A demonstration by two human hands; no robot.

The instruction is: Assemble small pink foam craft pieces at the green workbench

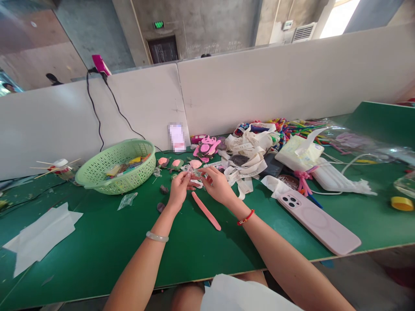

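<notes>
Clear piece is pinched between fingertips of left grip and right grip, held over green surface, just above pink strip. Material too small to tell. Pressure best kept light, fingertips only, work held low.
</notes>
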